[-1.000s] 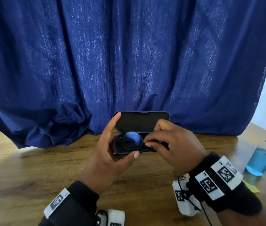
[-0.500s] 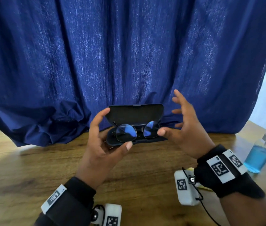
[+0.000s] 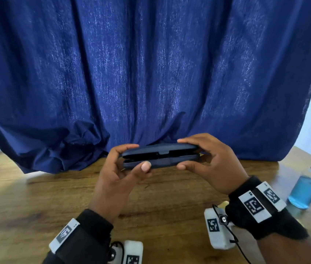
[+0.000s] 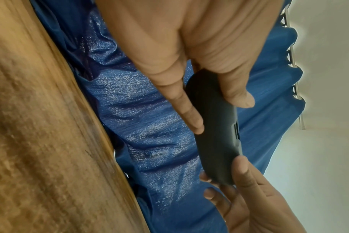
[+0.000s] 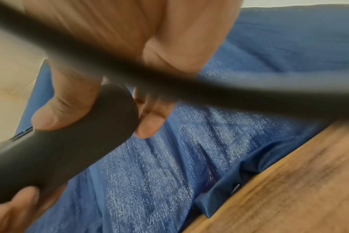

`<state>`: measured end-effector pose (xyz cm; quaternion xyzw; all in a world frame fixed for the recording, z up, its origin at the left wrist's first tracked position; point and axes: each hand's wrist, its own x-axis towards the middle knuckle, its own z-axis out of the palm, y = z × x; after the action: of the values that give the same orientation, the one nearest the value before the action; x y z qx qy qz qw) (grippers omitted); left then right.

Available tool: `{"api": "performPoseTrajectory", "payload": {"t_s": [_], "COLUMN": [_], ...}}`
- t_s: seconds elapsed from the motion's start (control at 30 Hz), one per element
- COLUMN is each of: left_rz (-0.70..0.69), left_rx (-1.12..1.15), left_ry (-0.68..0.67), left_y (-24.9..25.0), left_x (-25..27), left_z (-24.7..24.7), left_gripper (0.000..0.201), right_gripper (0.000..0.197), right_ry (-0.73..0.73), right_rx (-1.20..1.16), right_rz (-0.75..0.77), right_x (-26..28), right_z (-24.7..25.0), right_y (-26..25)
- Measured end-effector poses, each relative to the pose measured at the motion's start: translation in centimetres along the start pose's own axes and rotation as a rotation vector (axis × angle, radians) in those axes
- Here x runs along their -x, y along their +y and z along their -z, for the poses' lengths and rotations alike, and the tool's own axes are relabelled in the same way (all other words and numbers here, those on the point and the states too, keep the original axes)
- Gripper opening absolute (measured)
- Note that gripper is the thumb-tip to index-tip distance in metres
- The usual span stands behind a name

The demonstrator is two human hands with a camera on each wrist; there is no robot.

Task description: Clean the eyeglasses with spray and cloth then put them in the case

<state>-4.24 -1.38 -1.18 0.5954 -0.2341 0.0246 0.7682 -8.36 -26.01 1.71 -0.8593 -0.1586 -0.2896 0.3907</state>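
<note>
A dark blue eyeglasses case (image 3: 159, 156) is held level above the wooden table (image 3: 36, 197), its lid nearly down with a thin gap left along the front. The eyeglasses are hidden inside it. My left hand (image 3: 126, 161) grips the case's left end, thumb below and fingers on top. My right hand (image 3: 190, 155) grips the right end the same way. The left wrist view shows the case (image 4: 215, 132) between my thumb and fingers. In the right wrist view the case (image 5: 60, 146) is blurred. A spray bottle (image 3: 307, 189) of blue liquid stands at the right.
A dark blue curtain (image 3: 150, 73) hangs right behind the case and bunches on the table at the left. A scrap of yellow cloth (image 3: 224, 203) shows under my right wrist. A blurred dark cord (image 5: 169, 78) crosses the right wrist view.
The case stood open with the glasses in it; my right hand reached over, took the lid and brought it down. The case has risen slightly.
</note>
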Motion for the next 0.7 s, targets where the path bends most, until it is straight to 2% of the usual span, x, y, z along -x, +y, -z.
{"api": "performPoseTrajectory", "payload": {"t_s": [0.2, 0.43, 0.57, 0.7], "left_rz": [0.000, 0.037, 0.151, 0.265], "left_rx": [-0.023, -0.098, -0.329, -0.627], "left_ry": [-0.008, 0.039, 0.010, -0.130], "left_y": [0.2, -0.2, -0.5, -1.2], "left_x": [-0.1, -0.2, -0.5, -0.4], "left_z": [0.3, 0.4, 1.3, 2.2], "left_gripper": [0.042, 0.042, 0.043, 0.038], "right_gripper": [0.044, 0.043, 0.044, 0.042], "right_ry": [0.016, 0.007, -0.057, -0.244], "right_rx": [0.003, 0.029, 0.095, 0.191], "right_rz": [0.026, -0.017, -0.051, -0.153], "right_x": [0.1, 0.1, 0.1, 0.2], "right_z": [-1.0, -1.3, -1.4, -1.8], "right_y": [0.4, 0.6, 1.5, 2.5]}}
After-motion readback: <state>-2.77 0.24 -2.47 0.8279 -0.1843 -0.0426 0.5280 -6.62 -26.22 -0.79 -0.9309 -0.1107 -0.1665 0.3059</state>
